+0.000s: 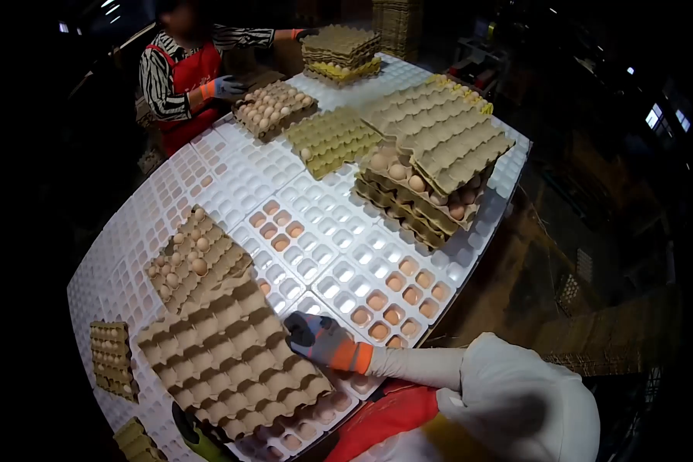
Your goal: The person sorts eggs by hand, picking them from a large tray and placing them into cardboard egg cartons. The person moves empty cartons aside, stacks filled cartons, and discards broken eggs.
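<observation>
A brown pulp egg tray [235, 358] lies tilted across the near part of the table, its cupped face bare. My right hand [319, 340], in a grey and orange glove, is closed on the tray's right edge. At the tray's lower edge, my left hand [200, 440] shows only in part, in a dark and green glove. It appears to grip that edge, with its fingers mostly hidden. Beyond the tray sits another pulp tray with several eggs [199, 266]. Eggs [393, 314] also rest in cups of the white plastic trays [339, 289] beneath.
Stacked egg trays [439, 135], some holding eggs, stand at the far right. A green tray [333, 138] and a full egg tray [273, 108] lie farther back. Across the table a person in a red apron [196, 69] touches a tray stack [340, 46]. Small tray pieces [112, 358] lie left.
</observation>
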The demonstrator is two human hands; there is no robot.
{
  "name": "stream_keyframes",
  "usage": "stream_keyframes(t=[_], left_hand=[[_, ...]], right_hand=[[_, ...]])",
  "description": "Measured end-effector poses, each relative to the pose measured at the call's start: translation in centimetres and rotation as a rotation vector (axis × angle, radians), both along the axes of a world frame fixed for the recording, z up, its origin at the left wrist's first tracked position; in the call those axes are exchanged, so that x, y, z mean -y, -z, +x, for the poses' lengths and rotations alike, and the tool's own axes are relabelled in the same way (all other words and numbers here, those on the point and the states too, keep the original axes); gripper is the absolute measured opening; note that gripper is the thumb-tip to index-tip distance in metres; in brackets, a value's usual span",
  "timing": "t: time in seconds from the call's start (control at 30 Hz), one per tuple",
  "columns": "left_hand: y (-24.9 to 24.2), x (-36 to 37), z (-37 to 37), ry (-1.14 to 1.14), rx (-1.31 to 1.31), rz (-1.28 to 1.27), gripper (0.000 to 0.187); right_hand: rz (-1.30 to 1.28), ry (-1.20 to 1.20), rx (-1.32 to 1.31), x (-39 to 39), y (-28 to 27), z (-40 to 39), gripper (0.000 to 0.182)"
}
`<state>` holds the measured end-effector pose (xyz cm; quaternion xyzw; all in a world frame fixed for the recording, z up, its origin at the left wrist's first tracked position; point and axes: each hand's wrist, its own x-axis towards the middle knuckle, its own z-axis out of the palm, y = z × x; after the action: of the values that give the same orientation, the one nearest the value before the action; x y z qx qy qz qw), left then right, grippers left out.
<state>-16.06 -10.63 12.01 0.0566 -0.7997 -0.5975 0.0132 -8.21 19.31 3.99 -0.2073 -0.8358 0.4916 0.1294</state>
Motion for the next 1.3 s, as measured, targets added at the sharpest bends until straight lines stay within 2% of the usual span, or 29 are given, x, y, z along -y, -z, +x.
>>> stream_keyframes(t=[0.03,0.07,0.1,0.13,0.17,0.2,0.27,0.3,0.33,0.37,0.43,0.47,0.5,0.53,0.63,0.7,0.73,0.77,0.83,0.9,0.93,0.97,1.03,1.07,1.1,1.13,1.2,1.27,1.3], left_hand=[[-2.4,-3.0,-1.1,0.123,-0.195,-0.032,0.049],[-4.5,-5.6,-2.4,0.244,-0.390,-0.070,0.054],[-6.4,-7.9,-3.4,0.367,-0.586,-0.114,0.060],[-8.2,-9.7,-4.1,0.481,-0.650,-0.099,0.064],[-8.3,-11.9,-5.9,0.554,-0.838,-0.057,0.063],[-9.1,-15.3,-5.5,0.513,-0.768,0.049,0.064],[-8.1,-22.0,-5.6,0.677,-0.678,0.289,0.060],[-6.4,-26.0,-5.9,0.763,-0.600,0.380,0.054],[-6.4,-29.5,-4.2,0.929,-0.502,0.378,0.056],[-5.3,-33.7,-3.0,0.957,-0.414,0.412,0.042],[-3.8,-40.1,-0.2,1.072,-0.332,0.316,0.038],[-2.8,-43.2,1.2,1.099,-0.290,0.353,0.039],[-1.4,-45.8,2.4,1.108,-0.164,0.450,0.040],[0.6,-48.5,2.8,1.119,-0.185,0.496,0.046],[1.3,-52.9,4.1,1.068,-0.162,0.392,0.049],[0.4,-55.3,4.3,1.021,-0.148,0.280,0.046],[-0.2,-56.4,4.6,1.042,-0.006,0.418,0.041],[0.8,-57.7,3.7,1.076,-0.146,0.325,0.038],[2.3,-59.1,3.4,1.107,-0.365,0.265,0.029],[-4.5,-58.7,7.1,1.065,0.147,0.266,0.025],[-3.4,-59.8,7.1,1.004,0.140,0.309,0.028],[-2.6,-60.4,7.0,1.066,0.027,0.420,0.029],[-2.6,-60.4,7.3,0.988,0.287,0.524,0.025],[-4.5,-59.9,8.5,0.921,0.385,0.491,0.013],[-4.0,-60.2,8.4,0.933,0.315,0.544,0.014],[-3.0,-60.6,8.2,0.943,0.249,0.599,0.014],[-1.5,-61.0,7.7,0.969,0.034,0.480,0.022],[-2.0,-60.6,8.8,0.987,-0.097,0.593,0.025],[-1.2,-61.3,8.8,0.919,-0.239,0.572,0.030]], right_hand=[[-0.120,0.126,-0.169,-3.5,-4.7,1.8,0.039],[-0.053,0.196,-0.216,-7.6,-7.7,3.3,0.033],[-0.219,0.355,-0.373,-10.7,-10.1,5.1,0.026],[-0.424,0.426,-0.419,-14.1,-13.7,7.4,0.021],[-0.405,0.531,-0.511,-17.2,-15.8,8.9,0.019],[-0.165,0.599,-0.710,-20.9,-16.1,9.7,0.020],[-0.337,0.701,-0.634,-26.4,-18.5,12.8,0.020],[-0.443,0.693,-0.698,-29.2,-18.6,14.0,0.019],[-0.550,0.679,-0.758,-31.9,-18.0,15.0,0.019],[-0.475,0.732,-0.754,-34.1,-17.0,15.6,0.020],[-0.536,0.804,-0.746,-36.5,-14.8,16.2,0.021],[-0.571,0.841,-0.741,-37.4,-13.9,16.8,0.021],[-0.637,0.811,-0.819,-37.7,-12.6,17.6,0.022],[-0.664,0.805,-0.816,-37.7,-12.3,18.0,0.022],[-0.729,0.739,-0.858,-37.0,-13.0,19.1,0.022],[-0.661,0.769,-0.762,-38.2,-12.3,19.7,0.023],[-0.626,0.781,-0.718,-38.8,-12.2,20.0,0.024],[-0.659,0.837,-0.725,-38.5,-12.6,19.8,0.029],[-0.529,0.878,-0.531,-39.4,-10.8,20.1,0.033],[-0.419,0.903,-0.378,-40.0,-10.3,20.7,0.036],[-0.371,0.961,-0.376,-39.7,-10.9,21.0,0.036],[-0.452,0.976,-0.450,-40.2,-10.5,21.3,0.035],[-0.705,0.910,-0.547,-40.0,-10.6,21.9,0.033],[-0.902,0.717,-0.674,-41.2,-8.2,22.5,0.046],[-1.109,0.528,-0.756,-42.3,-5.9,23.1,0.060],[-1.102,0.565,-0.826,-41.8,-6.3,22.1,0.067],[-1.077,0.632,-0.968,-40.6,-7.6,20.1,0.081],[-1.078,0.625,-1.053,-40.2,-7.5,19.1,0.082],[-1.104,0.655,-1.096,-39.7,-7.4,18.7,0.082]])
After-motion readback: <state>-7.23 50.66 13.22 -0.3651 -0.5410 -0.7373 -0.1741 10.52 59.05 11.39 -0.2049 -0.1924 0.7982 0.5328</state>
